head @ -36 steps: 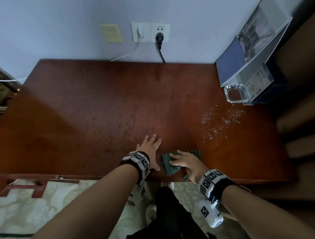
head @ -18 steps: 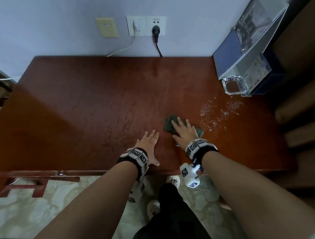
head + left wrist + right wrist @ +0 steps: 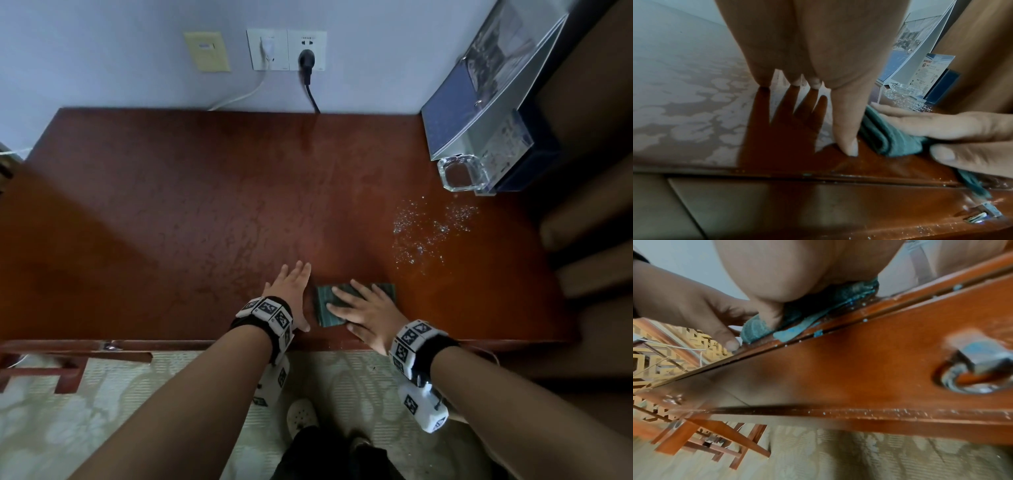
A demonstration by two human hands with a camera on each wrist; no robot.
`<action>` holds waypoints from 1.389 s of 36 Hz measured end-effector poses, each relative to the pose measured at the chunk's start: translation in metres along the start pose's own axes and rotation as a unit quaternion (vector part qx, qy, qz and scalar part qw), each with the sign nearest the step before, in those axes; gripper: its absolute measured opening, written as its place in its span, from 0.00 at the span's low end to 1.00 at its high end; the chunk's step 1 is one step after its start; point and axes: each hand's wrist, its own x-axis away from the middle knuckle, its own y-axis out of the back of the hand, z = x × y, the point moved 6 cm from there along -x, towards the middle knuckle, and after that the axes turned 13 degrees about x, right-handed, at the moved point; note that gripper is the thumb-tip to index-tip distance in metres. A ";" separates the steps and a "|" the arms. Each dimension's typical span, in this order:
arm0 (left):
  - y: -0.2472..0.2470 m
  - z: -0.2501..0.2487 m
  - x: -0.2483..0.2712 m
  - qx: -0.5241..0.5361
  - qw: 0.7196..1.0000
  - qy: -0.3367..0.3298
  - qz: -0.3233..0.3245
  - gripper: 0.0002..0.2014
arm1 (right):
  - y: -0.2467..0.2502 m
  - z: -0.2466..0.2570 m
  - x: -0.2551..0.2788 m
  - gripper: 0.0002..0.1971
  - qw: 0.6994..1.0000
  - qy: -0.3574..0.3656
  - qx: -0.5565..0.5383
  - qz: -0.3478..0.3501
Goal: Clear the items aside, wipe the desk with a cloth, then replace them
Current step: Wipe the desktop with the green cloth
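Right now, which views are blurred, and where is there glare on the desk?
Head view: sharp but dim, pale glare streak down the desk. Left wrist view: broad glare at left, right hand soft. Right wrist view: drawer handle smeared by blur.

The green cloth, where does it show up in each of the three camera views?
Head: green cloth low centre, under the right hand.
Left wrist: right of centre, beneath that hand's fingers.
Right wrist: upper centre, under the palm.
Shared landmark: the desk's front edge.

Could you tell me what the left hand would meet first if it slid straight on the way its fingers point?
Nothing nearby: the left hand points up the bare desk toward the wall; the black plug cord looks like the first thing, though depth is unclear.
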 end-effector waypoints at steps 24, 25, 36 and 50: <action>0.019 -0.012 -0.011 -0.097 0.995 0.007 0.015 0.73 | 0.044 -0.016 0.000 0.33 0.924 -0.137 -0.347 -0.085; 0.020 -0.010 -0.012 -0.092 0.996 0.008 0.018 0.72 | 0.052 -0.020 -0.007 0.33 0.926 -0.145 -0.335 -0.094; 0.045 -0.026 -0.040 -0.055 0.998 -0.025 0.001 0.67 | 0.033 -0.032 -0.071 0.35 0.988 -0.129 -0.033 0.074; 0.101 -0.049 -0.099 -0.030 0.999 -0.023 -0.027 0.52 | 0.067 -0.121 -0.144 0.34 0.984 -0.146 -0.051 0.086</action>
